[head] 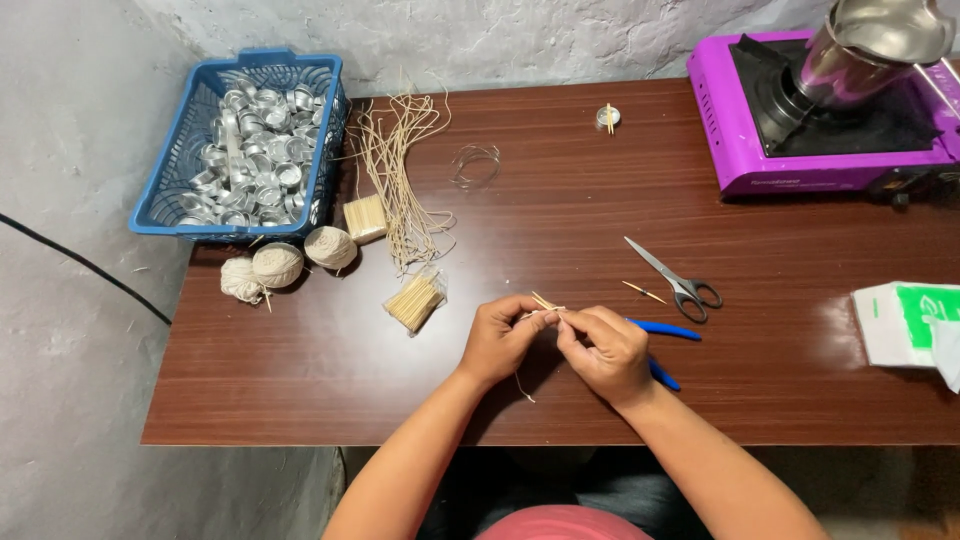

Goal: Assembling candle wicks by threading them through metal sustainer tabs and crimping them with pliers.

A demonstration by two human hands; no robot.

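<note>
Two hands meet over the near middle of the tabletop (560, 400), left hand (497, 338) and right hand (605, 352) both pinched on a thin wooden stick (543, 300) and pale string (521, 384), blue-handled pliers (665, 330) just beside them.

dark wooden table (560, 200), blue basket (170, 180), string balls (278, 264), scissors (675, 278), purple stove (740, 140)

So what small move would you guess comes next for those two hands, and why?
Probably winding the pale string tighter: both the left hand and right hand pinch thin wooden sticks together, with its loose end dangling below.
</note>
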